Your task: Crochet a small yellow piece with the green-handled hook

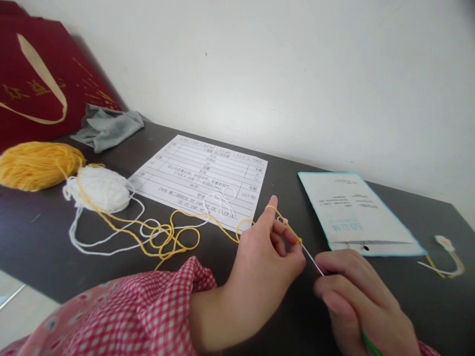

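My left hand (265,262) pinches a small piece of yellow yarn work (299,241) between thumb and finger, with the yellow strand running up over the raised index finger. My right hand (363,296) is closed around a crochet hook (312,259); its thin metal shaft reaches left to the yellow stitches, and a green handle end shows below the palm. From my left hand the yellow yarn trails in loose loops (180,240) leftward across the table. A white ball of yarn (100,188) and a yellow skein (39,165) lie at the left.
A printed pattern sheet (200,170) lies behind my left hand. To the right are a white packet with a blue edge (356,212) and a small white-and-yellow yarn piece (449,252). A grey cloth (111,128) and red gift bag (44,74) stand at back left, by the wall.
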`<state>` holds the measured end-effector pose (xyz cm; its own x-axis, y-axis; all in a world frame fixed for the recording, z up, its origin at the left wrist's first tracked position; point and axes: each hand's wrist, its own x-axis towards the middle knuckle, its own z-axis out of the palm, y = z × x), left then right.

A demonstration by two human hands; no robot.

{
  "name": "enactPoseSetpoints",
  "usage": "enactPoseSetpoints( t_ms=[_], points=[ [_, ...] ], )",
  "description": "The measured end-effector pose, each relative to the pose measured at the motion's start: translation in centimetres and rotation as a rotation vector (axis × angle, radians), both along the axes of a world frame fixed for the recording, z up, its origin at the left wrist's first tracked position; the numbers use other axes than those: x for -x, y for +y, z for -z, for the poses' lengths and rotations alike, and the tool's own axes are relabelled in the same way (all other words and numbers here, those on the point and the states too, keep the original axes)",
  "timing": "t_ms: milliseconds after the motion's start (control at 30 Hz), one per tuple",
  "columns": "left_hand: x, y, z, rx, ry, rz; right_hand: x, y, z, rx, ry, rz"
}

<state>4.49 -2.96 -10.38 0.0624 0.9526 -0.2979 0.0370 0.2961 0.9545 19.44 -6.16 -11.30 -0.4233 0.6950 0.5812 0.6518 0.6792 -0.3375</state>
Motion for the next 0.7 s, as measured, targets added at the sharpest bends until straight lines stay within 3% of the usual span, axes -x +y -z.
enactPoseSetpoints(
  t_ms=[67, 167, 233, 333, 467, 700],
  points=[
    [0.0, 0.0, -0.1, 0.024, -0.020, -0.011, -0.1, 0.2, 0.2, -0.126, -0.045, -0.020],
    [-0.1, -0.2, -0.2, 0.012, -0.041, -0.013, -0.1, -0.1, 0.6, -0.186, -0.039, 0.013],
    [-0.1, -0.3, -0.3, -0.005, -0.044, -0.025, -0.1, -0.6, 0.7, -0.101, -0.006, 0.030],
    [-0.1, -0.4, -0.2, -0.024, -0.044, -0.040, 0.3, -1.1, 0.8, 0.161, 0.189, 0.141],
    [-0.1, -0.3, 0.0, 0.008, -0.094, -0.075, 1.0, -1.1, 1.8, 0.236, 0.609, 0.181],
    [-0.1, -0.4, 0.3, 0.058, -0.166, -0.099, 1.5, -0.1, 2.4, 0.340, 0.831, 0.113]
  ],
)
